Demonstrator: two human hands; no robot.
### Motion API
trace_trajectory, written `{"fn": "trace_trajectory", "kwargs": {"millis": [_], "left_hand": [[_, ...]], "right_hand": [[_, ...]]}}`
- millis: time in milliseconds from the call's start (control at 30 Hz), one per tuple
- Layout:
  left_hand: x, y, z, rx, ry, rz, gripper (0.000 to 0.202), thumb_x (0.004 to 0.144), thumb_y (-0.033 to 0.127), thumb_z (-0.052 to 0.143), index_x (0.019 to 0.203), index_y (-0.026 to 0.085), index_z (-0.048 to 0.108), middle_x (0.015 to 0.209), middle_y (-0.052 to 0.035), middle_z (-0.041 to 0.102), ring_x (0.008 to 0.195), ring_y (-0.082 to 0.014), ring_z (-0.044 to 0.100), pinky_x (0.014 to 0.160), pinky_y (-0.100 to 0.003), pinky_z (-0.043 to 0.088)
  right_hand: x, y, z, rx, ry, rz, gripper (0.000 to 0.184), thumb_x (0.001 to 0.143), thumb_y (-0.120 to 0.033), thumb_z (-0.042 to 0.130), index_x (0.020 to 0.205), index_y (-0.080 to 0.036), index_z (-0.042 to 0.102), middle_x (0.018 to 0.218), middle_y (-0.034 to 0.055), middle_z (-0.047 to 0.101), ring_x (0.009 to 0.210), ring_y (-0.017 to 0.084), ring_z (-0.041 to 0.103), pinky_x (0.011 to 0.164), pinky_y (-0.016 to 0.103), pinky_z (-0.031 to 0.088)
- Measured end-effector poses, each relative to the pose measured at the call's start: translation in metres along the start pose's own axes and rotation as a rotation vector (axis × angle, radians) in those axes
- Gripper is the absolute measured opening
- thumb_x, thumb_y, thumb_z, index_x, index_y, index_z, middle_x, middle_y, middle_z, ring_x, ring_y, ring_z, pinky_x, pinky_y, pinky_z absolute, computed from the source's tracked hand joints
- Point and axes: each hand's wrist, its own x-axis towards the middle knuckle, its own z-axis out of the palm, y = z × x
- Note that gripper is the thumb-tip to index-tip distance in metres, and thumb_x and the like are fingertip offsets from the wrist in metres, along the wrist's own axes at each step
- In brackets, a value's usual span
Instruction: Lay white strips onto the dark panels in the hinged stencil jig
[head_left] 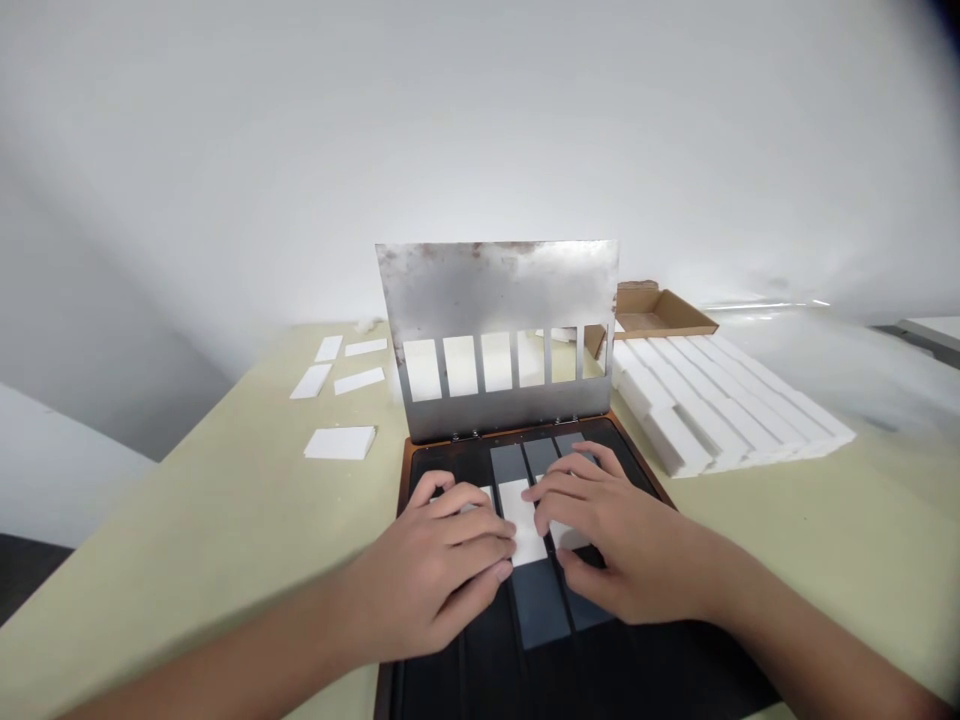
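In front of me lies a black board with a brown edge [390, 690]. A hinged metal plate [495, 290] with a row of rectangular windows stands upright at its far side. Several dark grey-blue strips [541, 605] lie on the board, with white cards across their middle. My left hand [442, 560] rests with fingers spread over the left cards, its fingertips at the edge of the middle white card [523, 525]. My right hand [619, 530] has its fingers apart and bent down over the right-hand white card, which it partly covers. Neither hand has anything gripped.
On the pale green table [225, 480], a small stack of white cards [339, 443] and several loose cards [360, 381] lie to the left. Long rows of white cards [720, 410] are to the right, with a shallow cardboard box [664, 315] behind them.
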Motion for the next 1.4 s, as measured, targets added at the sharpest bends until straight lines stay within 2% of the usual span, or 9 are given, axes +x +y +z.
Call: {"fn": "trace_trajectory", "kwargs": {"millis": [133,267,400,533,667,900,1133,1233,1400], "left_hand": [[-0.001,0.000,0.001,-0.019,-0.008,-0.014,0.020,0.104,0.015,0.057,0.117,0.022,0.070,0.112,-0.0009,0.079,0.102,-0.0225,0.064,0.093,-0.042,0.030],[-0.003,-0.001,0.003,-0.038,-0.009,-0.017,0.021,0.105,0.015,0.056,0.119,0.022,0.070,0.114,-0.0015,0.078,0.102,-0.0228,0.063,0.094,-0.043,0.030],[-0.004,-0.002,0.005,-0.052,-0.004,-0.024,0.022,0.106,0.015,0.055,0.121,0.022,0.069,0.113,-0.0024,0.078,0.103,-0.0230,0.063,0.094,-0.043,0.029],[-0.004,-0.003,0.006,-0.065,0.003,-0.018,0.021,0.106,0.015,0.055,0.120,0.022,0.069,0.114,-0.0023,0.078,0.103,-0.0229,0.063,0.095,-0.044,0.029],[-0.004,-0.002,0.006,-0.063,-0.011,-0.022,0.021,0.106,0.014,0.056,0.121,0.022,0.069,0.113,-0.0023,0.077,0.104,-0.0226,0.062,0.095,-0.044,0.031],[-0.008,-0.003,0.004,0.010,0.043,-0.006,0.021,0.103,0.014,0.059,0.117,0.021,0.073,0.108,-0.0095,0.066,0.101,-0.0259,0.057,0.085,-0.042,0.035],[-0.009,-0.004,0.006,0.051,0.000,0.012,0.020,0.105,0.015,0.056,0.117,0.018,0.072,0.089,-0.0050,0.059,0.081,-0.0203,0.050,0.073,-0.037,0.031],[-0.010,-0.005,0.007,0.067,-0.030,0.011,0.020,0.106,0.017,0.056,0.117,0.019,0.072,0.087,-0.0041,0.059,0.080,-0.0200,0.050,0.073,-0.037,0.030],[-0.010,-0.004,0.007,0.078,-0.059,0.025,0.020,0.106,0.019,0.055,0.120,0.018,0.069,0.092,-0.0054,0.062,0.083,-0.0212,0.054,0.076,-0.037,0.033]], "right_hand": [[-0.001,0.000,-0.002,0.004,-0.008,-0.013,0.034,0.095,-0.019,0.059,0.126,-0.029,0.069,0.132,0.0045,0.071,0.125,0.025,0.058,0.125,0.053,0.017],[-0.003,0.000,-0.008,0.037,-0.036,0.016,0.020,0.093,-0.023,0.067,0.110,-0.032,0.075,0.134,0.0006,0.071,0.130,0.026,0.055,0.124,0.053,0.019],[-0.003,0.000,-0.010,0.090,-0.058,-0.006,0.034,0.093,-0.027,0.069,0.127,-0.030,0.067,0.129,0.0021,0.072,0.126,0.025,0.056,0.122,0.052,0.021],[-0.003,0.000,-0.006,0.076,-0.037,0.000,0.013,0.093,-0.024,0.070,0.105,-0.025,0.065,0.123,0.0026,0.071,0.123,0.024,0.056,0.121,0.050,0.020],[-0.002,0.003,-0.001,0.089,-0.028,0.005,0.035,0.093,-0.031,0.074,0.124,-0.026,0.059,0.116,0.0021,0.069,0.119,0.023,0.058,0.122,0.048,0.018],[-0.001,0.008,0.007,0.005,0.001,-0.062,0.071,0.089,-0.070,0.075,0.143,-0.028,0.057,0.126,0.0052,0.069,0.123,0.027,0.057,0.126,0.054,0.007],[-0.001,0.008,0.014,-0.131,0.092,-0.092,0.080,0.092,-0.076,0.066,0.147,-0.019,0.057,0.137,0.0116,0.067,0.136,0.033,0.049,0.126,0.059,0.010],[0.000,0.010,0.013,-0.135,0.088,-0.079,0.070,0.094,-0.073,0.065,0.138,-0.018,0.064,0.134,0.0095,0.070,0.132,0.031,0.053,0.127,0.058,0.010],[0.001,0.009,0.010,-0.092,0.066,-0.077,0.078,0.084,-0.078,0.073,0.134,-0.017,0.067,0.130,0.0096,0.072,0.125,0.031,0.057,0.128,0.059,0.008]]}}
